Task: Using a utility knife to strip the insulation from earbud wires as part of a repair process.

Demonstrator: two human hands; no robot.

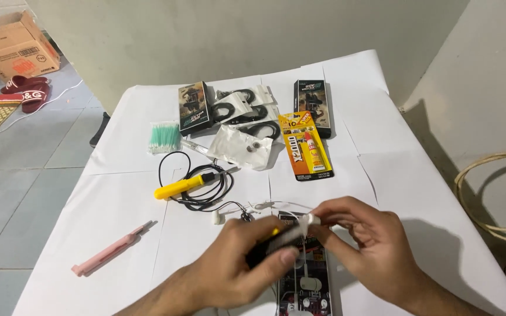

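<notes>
Left hand (247, 260) and right hand (361, 234) on a white earphone (310, 220).

A: The table cover (118, 205) looks like matt white paper, creased at the folds; the soldering iron (183, 186) has a glossy yellow plastic handle.

B: The glue pack (306, 146) is shiny card under clear plastic; the box (10, 44) is rough cardboard.

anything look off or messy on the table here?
Nothing spilled or broken. Only mild clutter: the black cord of the yellow-handled tool lies in a loose tangle mid-table, and clear plastic bags overlap untidily. Left hand and right hand hold small earphone parts.
</notes>
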